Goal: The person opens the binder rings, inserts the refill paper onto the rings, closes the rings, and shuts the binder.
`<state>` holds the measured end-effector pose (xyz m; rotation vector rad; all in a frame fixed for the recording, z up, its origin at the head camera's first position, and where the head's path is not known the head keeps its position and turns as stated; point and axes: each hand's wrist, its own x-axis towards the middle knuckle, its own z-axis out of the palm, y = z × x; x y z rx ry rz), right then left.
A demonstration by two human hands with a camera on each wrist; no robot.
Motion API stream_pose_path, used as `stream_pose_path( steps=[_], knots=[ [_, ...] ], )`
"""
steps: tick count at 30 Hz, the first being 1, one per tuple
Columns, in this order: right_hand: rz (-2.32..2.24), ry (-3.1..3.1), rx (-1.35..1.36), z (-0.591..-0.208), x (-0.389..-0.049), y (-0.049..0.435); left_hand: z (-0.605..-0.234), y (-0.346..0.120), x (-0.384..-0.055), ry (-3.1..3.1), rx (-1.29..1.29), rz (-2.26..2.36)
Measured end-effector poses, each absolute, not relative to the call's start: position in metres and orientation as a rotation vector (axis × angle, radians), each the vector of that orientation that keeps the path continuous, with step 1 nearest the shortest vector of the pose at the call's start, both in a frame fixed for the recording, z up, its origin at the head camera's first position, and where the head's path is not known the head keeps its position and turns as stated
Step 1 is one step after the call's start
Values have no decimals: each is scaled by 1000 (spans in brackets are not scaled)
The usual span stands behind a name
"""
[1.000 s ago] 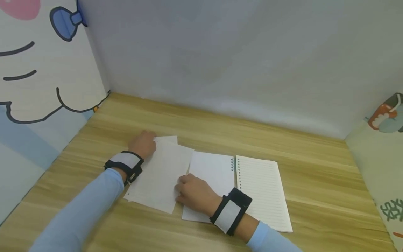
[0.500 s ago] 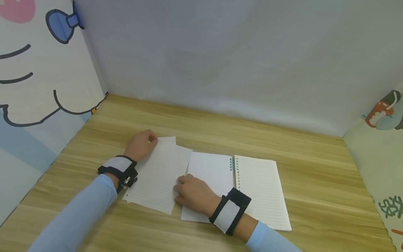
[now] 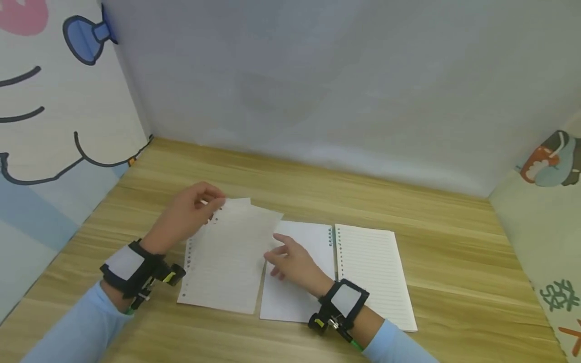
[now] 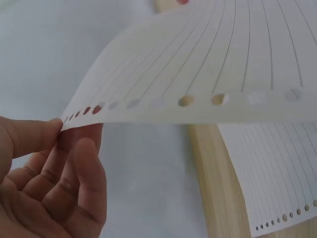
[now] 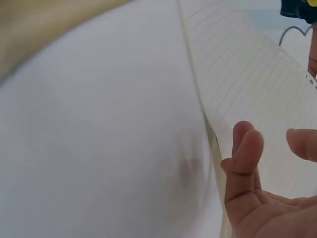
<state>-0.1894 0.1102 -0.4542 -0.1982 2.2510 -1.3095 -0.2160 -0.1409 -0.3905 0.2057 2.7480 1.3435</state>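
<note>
My left hand (image 3: 181,216) pinches the upper left corner of a lined loose-leaf sheet (image 3: 240,257) between thumb and finger. In the left wrist view that sheet's edge, punched with a row of holes, is lifted and bends upward. Below it another punched lined sheet (image 4: 277,158) lies flat on the table. My right hand (image 3: 297,264) hovers over the white left side (image 3: 297,239) of an open ring-bound notebook, near the lifted sheet's right edge. In the right wrist view its thumb and fingers are apart, with nothing between them.
The notebook's lined right-hand pages (image 3: 374,272) lie to the right, past the green rings (image 3: 330,237). A wooden table (image 3: 454,282) carries everything. A grey wall (image 3: 317,101) stands behind it, with printed panels at both sides.
My left hand has raised the top sheet's left edge, baring the holes of the sheet beneath. The right hand has let go of the paper's right side and risen, its fingers spreading.
</note>
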Motion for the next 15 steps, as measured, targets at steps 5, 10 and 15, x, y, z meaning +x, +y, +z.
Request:
stream_pose_path(
  steps=[5,10,15],
  knots=[
    [-1463,2092,-153,-451,-190,116,-377,-136,-208,2699,188,1433],
    [-1472,2125,-146,-446,-186,121,-374,-135,-210,2663,119,1553],
    [-1562,2156,-82,-439,-180,136,-379,-132,-211,2660,104,1558]
  ],
)
